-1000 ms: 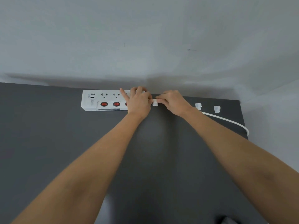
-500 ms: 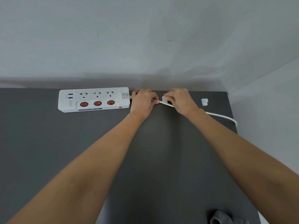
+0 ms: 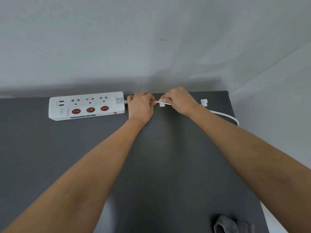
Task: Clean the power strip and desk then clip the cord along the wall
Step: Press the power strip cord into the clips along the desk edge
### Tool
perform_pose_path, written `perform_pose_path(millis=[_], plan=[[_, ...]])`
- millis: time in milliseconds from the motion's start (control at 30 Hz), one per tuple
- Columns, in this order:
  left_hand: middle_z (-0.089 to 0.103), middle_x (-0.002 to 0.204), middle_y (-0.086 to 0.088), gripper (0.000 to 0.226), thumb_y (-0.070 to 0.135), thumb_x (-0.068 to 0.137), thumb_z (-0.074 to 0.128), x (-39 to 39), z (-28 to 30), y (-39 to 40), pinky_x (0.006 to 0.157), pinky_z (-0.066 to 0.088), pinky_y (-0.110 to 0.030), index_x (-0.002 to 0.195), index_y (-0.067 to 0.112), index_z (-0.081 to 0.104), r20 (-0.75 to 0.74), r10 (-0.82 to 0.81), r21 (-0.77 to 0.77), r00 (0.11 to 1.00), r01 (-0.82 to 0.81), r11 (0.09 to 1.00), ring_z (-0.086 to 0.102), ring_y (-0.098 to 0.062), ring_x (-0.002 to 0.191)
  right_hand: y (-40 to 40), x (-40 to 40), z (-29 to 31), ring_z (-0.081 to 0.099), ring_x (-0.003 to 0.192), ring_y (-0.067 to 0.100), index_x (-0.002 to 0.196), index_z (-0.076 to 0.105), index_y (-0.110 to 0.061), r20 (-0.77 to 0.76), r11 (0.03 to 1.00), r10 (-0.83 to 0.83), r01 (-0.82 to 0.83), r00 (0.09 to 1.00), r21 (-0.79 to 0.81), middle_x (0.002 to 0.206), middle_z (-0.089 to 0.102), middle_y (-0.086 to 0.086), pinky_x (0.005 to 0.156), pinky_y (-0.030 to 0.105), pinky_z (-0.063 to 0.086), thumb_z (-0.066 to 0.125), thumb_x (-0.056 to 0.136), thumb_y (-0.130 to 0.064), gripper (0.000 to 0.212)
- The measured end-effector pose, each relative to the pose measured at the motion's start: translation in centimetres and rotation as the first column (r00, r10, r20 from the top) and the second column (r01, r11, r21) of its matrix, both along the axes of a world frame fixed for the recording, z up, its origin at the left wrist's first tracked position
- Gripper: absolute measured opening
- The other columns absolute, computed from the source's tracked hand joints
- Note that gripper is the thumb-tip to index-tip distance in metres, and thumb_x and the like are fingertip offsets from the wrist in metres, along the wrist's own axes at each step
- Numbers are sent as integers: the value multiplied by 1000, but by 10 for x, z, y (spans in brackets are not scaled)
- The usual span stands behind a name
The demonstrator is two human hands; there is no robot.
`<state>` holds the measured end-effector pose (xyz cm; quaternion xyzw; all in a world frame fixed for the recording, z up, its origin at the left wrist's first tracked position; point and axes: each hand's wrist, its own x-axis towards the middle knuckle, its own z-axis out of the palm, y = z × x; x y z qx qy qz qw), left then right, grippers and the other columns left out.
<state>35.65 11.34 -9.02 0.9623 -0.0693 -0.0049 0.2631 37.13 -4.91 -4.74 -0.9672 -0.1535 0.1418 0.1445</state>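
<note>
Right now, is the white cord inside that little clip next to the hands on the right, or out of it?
Out. That clip sits alone by the wall, and the cord curves past below it, untouched.

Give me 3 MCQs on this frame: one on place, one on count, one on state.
1. Where does the grey cloth lie?
A. on the power strip
B. near front right corner of the desk
C. beside the wall

2. How many red switches are on the power strip?
A. one
B. five
C. three

3. What are the hands doing?
A. both pinch the white cord at a cable clip
B. both rest flat on the desk
C. one holds the cloth

Key: B, the cloth sits at the desk's near right corner; C, three round red switches show in a row; A, the left hand and right hand hold the cord at the clip.
</note>
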Motion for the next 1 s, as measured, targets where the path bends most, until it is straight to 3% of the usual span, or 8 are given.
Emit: perform_pose_path(millis=[133, 267, 400, 500, 533, 633, 867, 1000], plan=[[63, 100, -5, 16, 28, 91, 59, 0, 6, -5, 87, 30, -39, 95, 17, 69, -32, 33, 22, 999, -32, 999, 57, -29, 98, 5, 5, 6, 62, 80, 34, 86, 72, -9, -7, 995, 48, -48, 999, -90, 87, 72, 14, 65, 34, 45, 53, 88, -11, 19], [63, 99, -5, 14, 26, 89, 62, 4, 4, 1, 89, 30, -39, 96, 16, 69, -86, -24, -75, 996, 18, 997, 57, -28, 100, -4, 0, 5, 62, 87, 34, 96, 71, -5, -45, 999, 41, -40, 998, 28, 95, 72, 16, 70, 28, 38, 54, 93, -18, 22], [58, 118, -2, 32, 32, 86, 65, -1, 5, -4, 95, 22, -35, 117, 24, 63, -3, -121, -182, 993, 118, 976, 51, -22, 113, -45, -11, 5, 64, 97, 34, 105, 69, -4, 41, 969, -220, 213, 975, 124, 105, 72, 17, 88, 31, 45, 51, 93, -10, 22], [61, 121, 2, 31, 35, 89, 61, -6, 7, -32, 100, 21, -35, 119, 27, 65, 12, -227, -143, 974, 227, 963, 51, -22, 115, -71, -30, 10, 64, 84, 22, 102, 72, -7, 3, 964, -221, 218, 975, 154, 91, 73, 3, 75, 11, 40, 58, 90, -13, 19], [63, 118, 2, 28, 34, 90, 60, -7, 7, -42, 102, 22, -36, 116, 27, 68, -11, -239, -141, 971, 235, 962, 52, -22, 115, -74, -32, 9, 64, 81, 22, 101, 71, -5, 3, 967, -200, 197, 980, 164, 90, 74, 4, 75, 12, 44, 60, 89, -15, 19], [67, 108, 0, 20, 29, 88, 63, -6, 5, -65, 100, 28, -39, 104, 23, 74, -57, -194, -179, 979, 181, 967, 55, -25, 108, -71, -27, 0, 62, 78, 35, 87, 71, -1, 51, 981, -155, 148, 987, 126, 82, 70, 20, 75, 42, 49, 61, 87, -15, 17], [69, 92, -3, 13, 29, 83, 70, 0, 0, -73, 88, 39, -41, 92, 22, 77, -94, -111, -270, 989, 82, 959, 61, -24, 92, -66, -19, -15, 59, 80, 35, 87, 69, -3, 108, 989, -146, 145, 983, 24, 88, 64, 18, 73, 42, 48, 52, 87, -5, 16], [67, 94, 0, 13, 32, 85, 67, 4, 8, -83, 81, 30, -32, 91, 26, 76, -131, -34, -204, 991, 7, 979, 59, -20, 91, -68, -19, -16, 58, 79, 37, 87, 70, -5, 174, 996, -85, 89, 981, -11, 83, 66, 17, 70, 42, 47, 55, 85, -1, 15]])
